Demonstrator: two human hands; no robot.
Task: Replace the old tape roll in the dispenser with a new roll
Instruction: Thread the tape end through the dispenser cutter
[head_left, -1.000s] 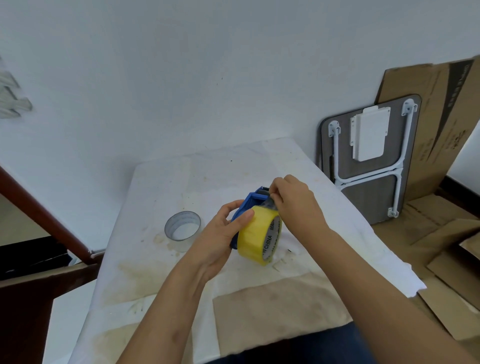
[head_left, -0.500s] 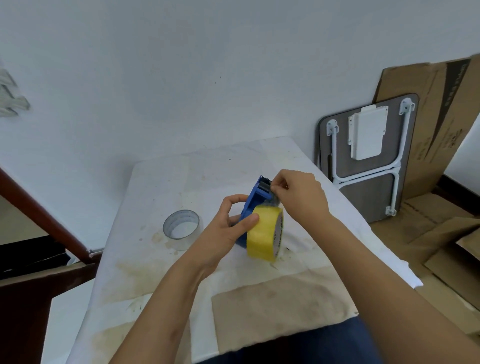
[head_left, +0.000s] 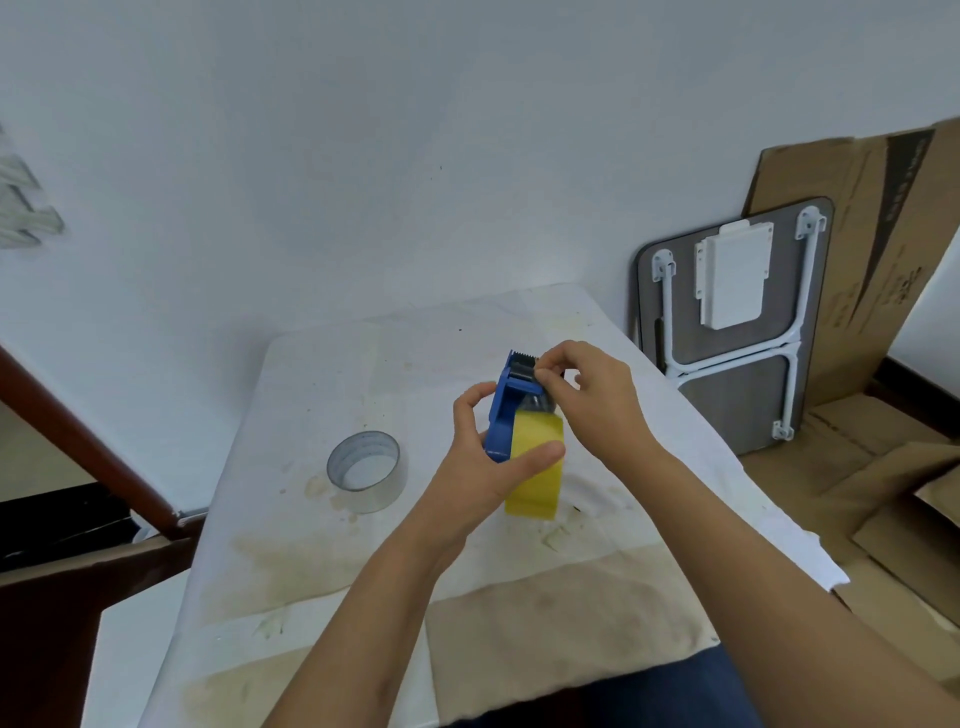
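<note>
A blue tape dispenser (head_left: 503, 410) with a yellow tape roll (head_left: 535, 486) mounted in it is held upright above the table. My left hand (head_left: 488, 457) grips the dispenser's body, thumb pressed across the yellow roll. My right hand (head_left: 587, 395) pinches at the black roller and toothed blade end at the dispenser's top, fingertips closed on the tape's free end there. A nearly used-up clear tape roll (head_left: 366, 470) lies flat on the table to the left of my hands.
The white stained table (head_left: 363, 561) carries a brown paper sheet (head_left: 561, 629) near me. A folded grey table (head_left: 737, 332) and cardboard sheets (head_left: 872, 270) lean on the wall at right. A dark wooden rail (head_left: 83, 441) runs at left.
The dispenser has turned more upright and edge-on to me. My right hand has moved up from the roll to the roller and blade end. The clear roll has not moved.
</note>
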